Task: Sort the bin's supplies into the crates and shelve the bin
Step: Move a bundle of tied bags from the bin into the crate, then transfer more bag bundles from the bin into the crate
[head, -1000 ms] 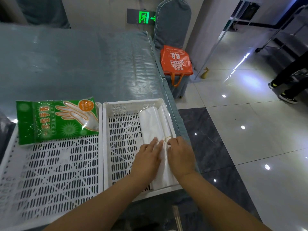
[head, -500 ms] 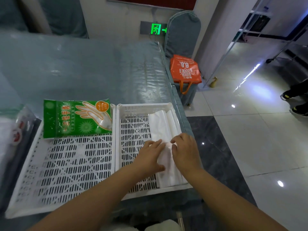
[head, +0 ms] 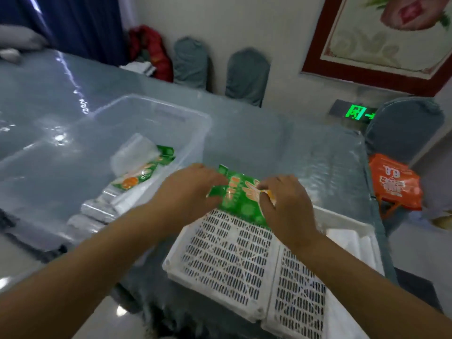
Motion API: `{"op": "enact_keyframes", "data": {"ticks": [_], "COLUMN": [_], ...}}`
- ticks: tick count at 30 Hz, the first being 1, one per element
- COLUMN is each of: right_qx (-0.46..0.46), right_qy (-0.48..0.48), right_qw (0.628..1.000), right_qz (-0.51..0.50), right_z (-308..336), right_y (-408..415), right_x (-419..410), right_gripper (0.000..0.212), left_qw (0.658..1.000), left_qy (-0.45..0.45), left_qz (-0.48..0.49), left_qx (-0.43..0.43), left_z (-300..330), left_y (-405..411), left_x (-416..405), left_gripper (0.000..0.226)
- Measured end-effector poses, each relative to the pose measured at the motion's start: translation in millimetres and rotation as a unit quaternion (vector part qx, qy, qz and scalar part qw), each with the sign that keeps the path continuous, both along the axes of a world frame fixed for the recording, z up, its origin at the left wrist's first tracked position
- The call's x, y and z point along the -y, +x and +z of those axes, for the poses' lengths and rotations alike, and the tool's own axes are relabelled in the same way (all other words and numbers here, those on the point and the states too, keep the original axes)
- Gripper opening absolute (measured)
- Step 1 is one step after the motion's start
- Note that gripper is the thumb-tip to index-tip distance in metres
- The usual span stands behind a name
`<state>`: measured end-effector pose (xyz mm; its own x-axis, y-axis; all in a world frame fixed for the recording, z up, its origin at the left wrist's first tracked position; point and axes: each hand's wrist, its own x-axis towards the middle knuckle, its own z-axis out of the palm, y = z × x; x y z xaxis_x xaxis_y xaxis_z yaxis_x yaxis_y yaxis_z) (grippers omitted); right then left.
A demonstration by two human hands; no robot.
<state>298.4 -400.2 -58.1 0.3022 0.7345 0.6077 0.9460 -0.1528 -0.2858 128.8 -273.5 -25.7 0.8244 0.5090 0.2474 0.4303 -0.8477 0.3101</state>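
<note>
Glove packet (head: 241, 196), between left hand (head: 193, 189), right hand (head: 286, 204)

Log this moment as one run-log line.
left hand: holds green glove pack | right hand: holds same pack | pack: over left crate | bin: supplies remain

orange bag (head: 394, 182): "8.8", inverted, blurry | green wall sign (head: 357, 113): running-figure pictogram

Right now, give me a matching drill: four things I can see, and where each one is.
Things:
1. green glove packet
2. clear bin
3. white bags
4. orange bag

Places:
A. on a chair at the table's right
B. in the right crate
C. between both hands, over the left crate
D. on the table, left of the crates

Pairs: 1-C, 2-D, 3-B, 4-A
</note>
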Motion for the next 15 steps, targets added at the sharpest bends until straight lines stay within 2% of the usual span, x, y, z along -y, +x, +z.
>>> {"op": "enact_keyframes", "data": {"ticks": [5, 9, 12, 15], "right_qx": [0.001, -0.012, 0.004, -0.007], "right_qy": [0.017, -0.007, -0.1, -0.286], "right_qw": [0.997, 0.995, 0.988, 0.95], "right_qz": [0.075, 0.1, 0.116, 0.122], "right_z": [24.7, 35.7, 32.3, 13.0], "right_y": [-63.1, -106.1, -129.8, -145.2], "right_x": [-85.8, -154.4, -212.7, -268.6], "right_gripper": [0.01, 0.009, 0.007, 0.017], "left_qw": [0.994, 0.99, 0.992, 0.993], "left_qy": [0.006, -0.009, -0.013, -0.014], "left_qz": [0.108, 0.134, 0.118, 0.084], "left_qx": [-0.01, -0.031, -0.045, -0.083], "left_z": [17.0, 13.0, 4.3, -8.0], "left_y": [-87.2, -138.3, -164.6, -180.7], "left_x": [-90.7, -163.3, -212.0, -253.2], "left_gripper": [0.031, 0.028, 0.028, 0.029]}}
